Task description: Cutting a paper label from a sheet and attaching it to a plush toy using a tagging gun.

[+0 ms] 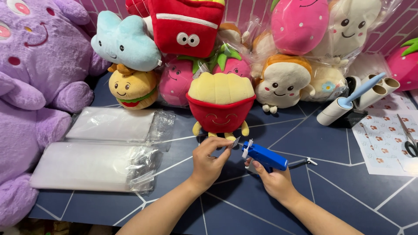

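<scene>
1. Closely, we saw the fingertips of the left hand point(208, 161) pinched together on a small pale tag point(235, 142), thumb and forefinger shut on its edge, the other fingers curled beneath.
2. We saw the right hand point(273, 179) wrapped around the grip of a blue tagging gun point(264, 157), fingers closed tight on the handle; whether a finger pressed the trigger we could not tell.
3. The gun's white nose pointed left, and its needle tip met the tag held in the left fingers, so the tag lay between the two hands, just beside the left thumb.
4. Both hands hovered over the dark blue table point(331, 143), directly in front of a red and yellow fries-shaped plush point(220, 105) standing upright, its small feet just above the left knuckles.
5. To the left we noted two flat stacks of clear plastic bags point(93, 164), lying one behind the other.
6. Farther left sat a large purple plush point(30, 87).
7. Behind the fries plush we saw a burger plush point(133, 89), a pale blue cloud plush point(124, 42) and a toast plush point(283, 82), crowded together.
8. To the right lay a lint roller point(344, 104), a sheet of stickers point(387, 130) and scissors point(408, 137) resting on that sheet.
</scene>
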